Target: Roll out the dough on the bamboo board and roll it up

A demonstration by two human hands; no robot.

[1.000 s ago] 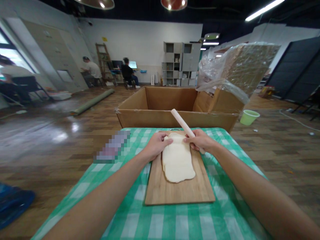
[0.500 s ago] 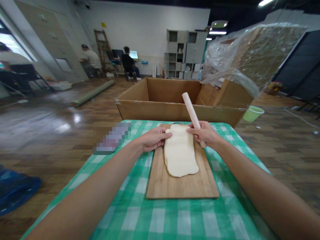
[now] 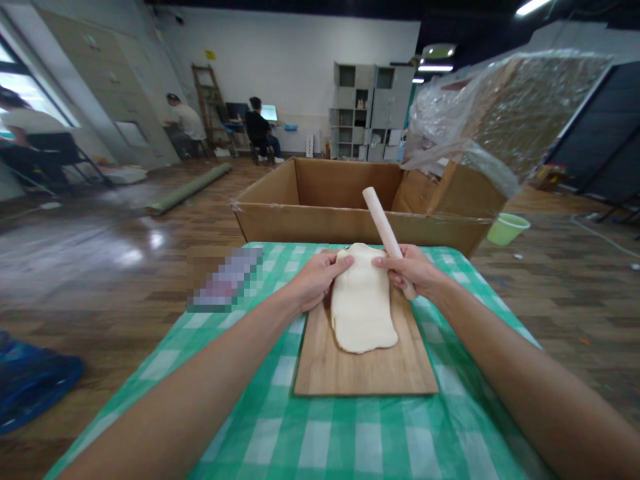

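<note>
A flattened sheet of pale dough [image 3: 363, 307] lies lengthwise on a wooden cutting board [image 3: 367, 377]. My left hand [image 3: 320, 279] pinches the dough's far left edge, thumb on top and fingers beneath. At the far right edge, my right hand [image 3: 411, 270] pinches the dough between thumb and forefinger. The same hand also holds a light wooden rolling pin [image 3: 381, 220], which slants up and to the left past the board's far end. The dough's far end looks slightly raised between both hands, while its near end rests on the board.
A green-and-white checked cloth [image 3: 280, 427] covers the table. At its left edge lies a pixelated item [image 3: 225, 283]. Beyond the table stands a large open cardboard box [image 3: 310, 220], with a plastic-wrapped carton [image 3: 530, 113] at right. A green bucket [image 3: 507, 230] stands on the floor.
My left hand has shifted a little to the right, its thumb further over the dough. The dough's far end has risen slightly. My right hand and the rolling pin have barely moved.
</note>
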